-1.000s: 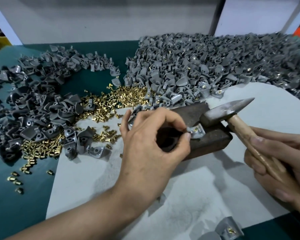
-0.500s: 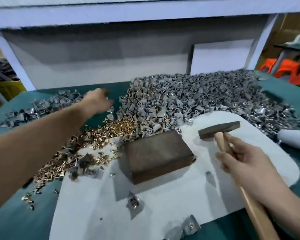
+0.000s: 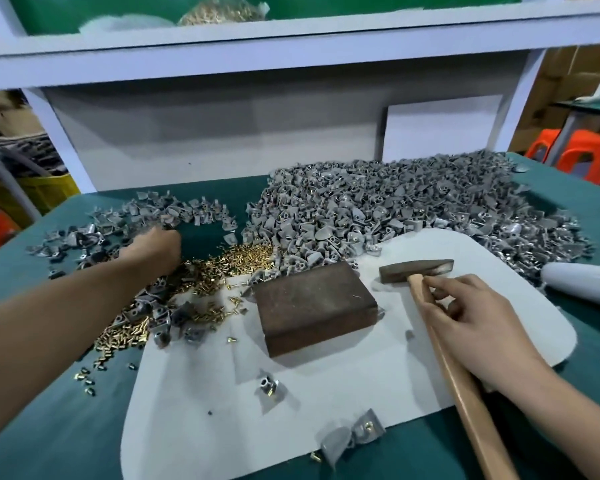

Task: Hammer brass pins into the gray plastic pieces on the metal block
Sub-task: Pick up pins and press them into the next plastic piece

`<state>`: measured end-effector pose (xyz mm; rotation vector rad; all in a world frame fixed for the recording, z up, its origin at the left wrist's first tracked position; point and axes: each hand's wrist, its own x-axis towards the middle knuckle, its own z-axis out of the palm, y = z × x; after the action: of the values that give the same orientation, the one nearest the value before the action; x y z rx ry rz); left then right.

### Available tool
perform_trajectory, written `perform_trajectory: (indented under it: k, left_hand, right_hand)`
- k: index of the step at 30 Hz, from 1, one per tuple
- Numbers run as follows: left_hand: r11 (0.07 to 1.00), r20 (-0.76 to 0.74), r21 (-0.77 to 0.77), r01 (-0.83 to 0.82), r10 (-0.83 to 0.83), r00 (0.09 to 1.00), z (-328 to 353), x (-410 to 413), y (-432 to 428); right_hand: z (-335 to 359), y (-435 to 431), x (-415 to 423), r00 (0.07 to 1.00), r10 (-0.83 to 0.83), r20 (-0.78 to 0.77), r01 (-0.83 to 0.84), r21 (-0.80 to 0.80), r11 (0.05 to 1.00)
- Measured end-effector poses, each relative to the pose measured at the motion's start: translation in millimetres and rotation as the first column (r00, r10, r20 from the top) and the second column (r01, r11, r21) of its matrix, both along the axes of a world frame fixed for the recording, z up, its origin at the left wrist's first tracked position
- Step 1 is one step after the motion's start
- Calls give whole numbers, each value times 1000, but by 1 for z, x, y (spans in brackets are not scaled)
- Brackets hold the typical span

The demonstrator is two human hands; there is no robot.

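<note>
Green desk carried the heap of gray plastic pieces. Rusty brown metal block sat bare on the white mat. Your right hand curled loose fingers round the wooden-handled hammer, head down on the mat. Your left hand reached into the smaller gray scatter, fingers blurred, couldn't tell. Take one piece, one of the small brass pins; seat flat before striking.

Single head view, forward-down over table, near metal block; edges apparently warped.
</note>
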<state>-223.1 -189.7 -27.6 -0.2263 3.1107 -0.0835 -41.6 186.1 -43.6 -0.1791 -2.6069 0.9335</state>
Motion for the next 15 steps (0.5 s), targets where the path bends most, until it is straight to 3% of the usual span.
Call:
perform_trajectory:
  k: [5,8,12,15]
  left_hand:
    - [996,-92,-45,71,-75,993,-1,-1,-1]
    - [998,-107,26,56,-53,993,3,0,0]
    - [962,-132,243,122,-92,987,21,8,13]
    - [816,-227,485,314,-229,947,50,31,44]
  right_hand:
    - [-2,2,-2,1000,10,-15,-10,-16,1000]
    - [-3,3,-2,1000,11,-14,-11,-22,1000]
    - [-3,4,-3,1000,14,-15,-15,-19,1000]
    - [-4,5,-3,1000,14,-14,-15,-18,1000]
